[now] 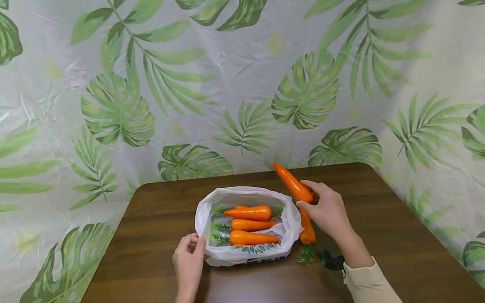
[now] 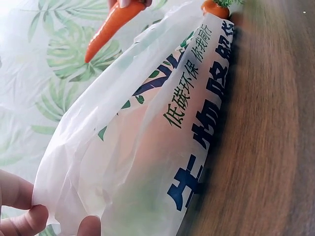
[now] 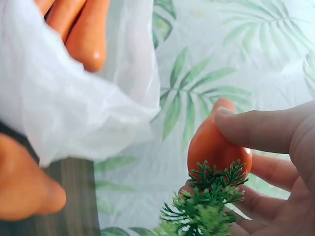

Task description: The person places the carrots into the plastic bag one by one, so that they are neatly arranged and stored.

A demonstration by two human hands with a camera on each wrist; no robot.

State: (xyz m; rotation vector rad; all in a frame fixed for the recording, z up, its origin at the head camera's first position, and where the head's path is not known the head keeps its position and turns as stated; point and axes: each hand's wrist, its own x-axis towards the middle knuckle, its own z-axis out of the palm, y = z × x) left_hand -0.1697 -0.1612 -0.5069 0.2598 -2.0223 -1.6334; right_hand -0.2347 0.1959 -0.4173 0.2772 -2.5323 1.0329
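A white plastic bag (image 1: 247, 255) with printed lettering lies on the table, its mouth spread wide. Inside it are several orange carrots (image 1: 252, 237) with green tops. My left hand (image 1: 189, 258) pinches the bag's rim at the near left corner; the left wrist view shows thumb and fingers on the thin plastic (image 2: 69, 187). My right hand (image 1: 328, 208) holds a carrot (image 1: 291, 182) by its thick end, raised beside the bag's right side, tip pointing up and left. Its leafy top (image 3: 206, 201) hangs below the fingers in the right wrist view. Another carrot (image 1: 307, 228) lies right of the bag.
The dark wooden table (image 1: 149, 246) extends around the bag on all sides. Behind it hangs a pale curtain (image 1: 239, 79) printed with green leaves. A black strap (image 1: 331, 260) sits at my right wrist.
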